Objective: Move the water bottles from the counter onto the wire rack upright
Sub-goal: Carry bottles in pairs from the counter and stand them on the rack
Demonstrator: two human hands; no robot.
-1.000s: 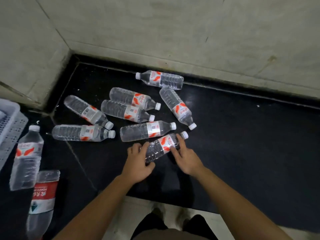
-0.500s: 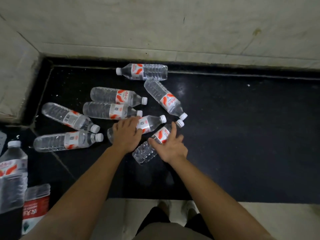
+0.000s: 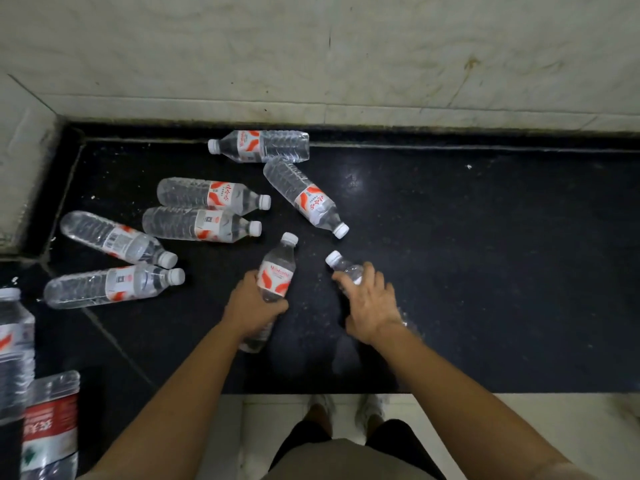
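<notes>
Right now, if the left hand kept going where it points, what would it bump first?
Probably the slanted bottle lying ahead; the held bottle in the left hand aims at its label, though height is unclear.

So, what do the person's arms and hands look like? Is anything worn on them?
The left forearm and right forearm are bare to the picture's edge; no sleeve shows. The left hand and right hand are bare too, with no glove, watch, ring or bracelet visible. Lower down, dark shorts and light shoes show.
</notes>
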